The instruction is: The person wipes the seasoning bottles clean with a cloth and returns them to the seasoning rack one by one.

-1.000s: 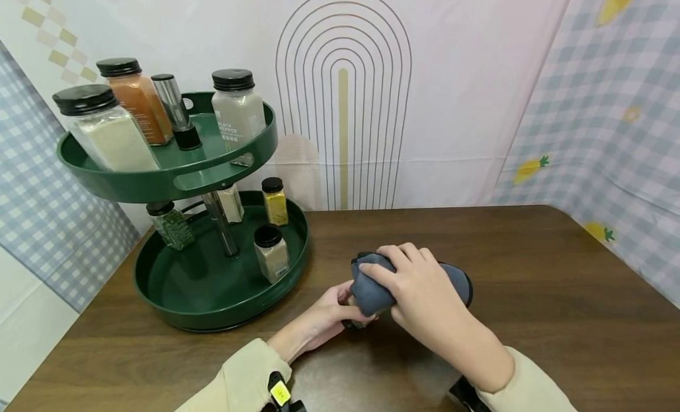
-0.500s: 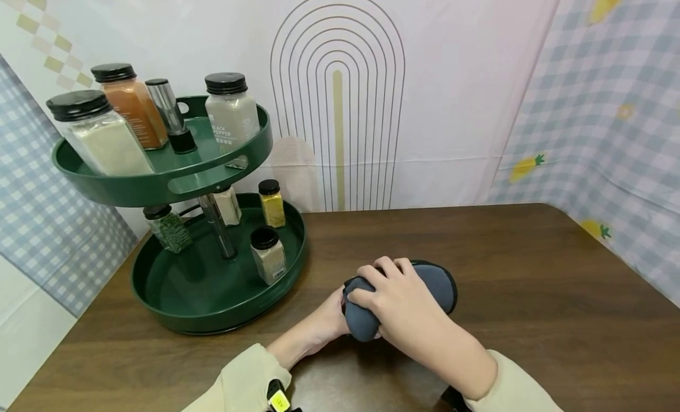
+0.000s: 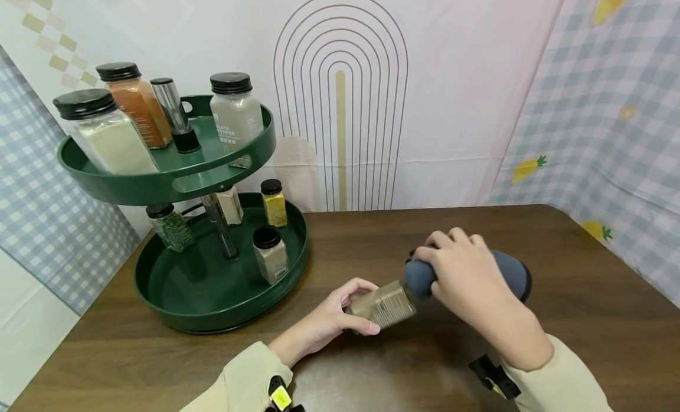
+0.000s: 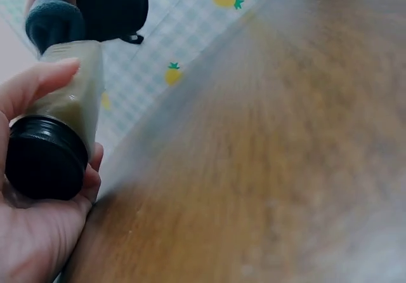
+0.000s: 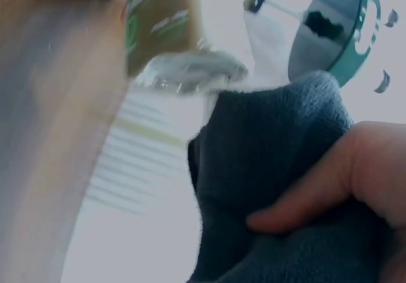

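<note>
My left hand (image 3: 332, 320) grips a square glass spice jar (image 3: 385, 306) with tan contents, tilted on its side above the table. Its black lid (image 4: 47, 159) sits toward the palm, and the base points right. Just right of that base, my right hand (image 3: 467, 276) holds a blue-grey cloth (image 3: 512, 276) with a dark edge, bunched under the fingers. In the right wrist view the jar's base lies right by the cloth (image 5: 273, 156); whether they touch I cannot tell.
A green two-tier turntable (image 3: 223, 320) stands at left. Its upper tray (image 3: 133, 187) bears large jars and a metal cylinder (image 3: 172, 108); several small jars, including a yellow one (image 3: 274, 206), stand below. Printed curtains (image 3: 451, 105) hang behind the wooden table (image 3: 425, 370).
The cloth covered the jar's end and part of the left hand. My right hand has pulled it away to the right, and the jar's body now shows.
</note>
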{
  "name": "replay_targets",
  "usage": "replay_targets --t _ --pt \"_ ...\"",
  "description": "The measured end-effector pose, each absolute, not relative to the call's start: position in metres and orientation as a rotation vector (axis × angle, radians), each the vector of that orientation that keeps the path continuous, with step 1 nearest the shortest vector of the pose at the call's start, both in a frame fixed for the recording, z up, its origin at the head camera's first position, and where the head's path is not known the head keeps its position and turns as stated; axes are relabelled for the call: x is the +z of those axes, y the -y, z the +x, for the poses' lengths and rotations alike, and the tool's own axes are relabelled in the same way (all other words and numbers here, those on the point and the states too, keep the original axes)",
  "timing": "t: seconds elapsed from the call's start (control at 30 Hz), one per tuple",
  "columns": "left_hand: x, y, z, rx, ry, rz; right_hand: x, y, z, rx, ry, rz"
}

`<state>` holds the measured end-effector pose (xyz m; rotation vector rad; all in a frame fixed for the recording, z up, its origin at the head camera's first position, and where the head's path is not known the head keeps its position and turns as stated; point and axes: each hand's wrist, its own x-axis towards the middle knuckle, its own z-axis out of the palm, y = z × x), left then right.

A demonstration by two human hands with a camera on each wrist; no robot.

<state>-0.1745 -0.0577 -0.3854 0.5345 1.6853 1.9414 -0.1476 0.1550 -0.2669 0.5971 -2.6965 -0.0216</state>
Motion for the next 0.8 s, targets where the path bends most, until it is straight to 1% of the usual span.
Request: replay_targets --t 0.07,0.13,0.3,0.4,0.47,0.57,0.8 --pt "-0.385 0.058 -0.175 1.962 -1.658 0.499 -0.264 -0.16 -0.148 0.056 2.617 0.578" --pt "-0.385 0.058 -0.176 1.971 -1.647 0.48 -0.263 -0.16 -0.149 0.154 2.501 0.627" --pt "-0.388 0.056 -0.176 1.958 -1.651 0.53 -0.275 -0.14 -0.147 0.251 2.349 0.934" --pt "-0.391 0.057 -0.176 1.969 -1.654 0.572 -0.288 -0.124 -0.144 0.173 2.384 1.105" --pt "-0.392 0.057 -0.177 1.975 -1.651 0.57 -0.295 -0.117 -0.142 0.121 2.413 1.158" --pt "-0.391 0.058 -0.177 1.974 -1.646 0.555 -0.298 -0.116 -0.142 0.079 2.432 1.152" --pt "-0.387 0.059 -0.177 1.995 -1.579 0.463 -0.287 -0.128 -0.147 0.09 2.467 1.074"
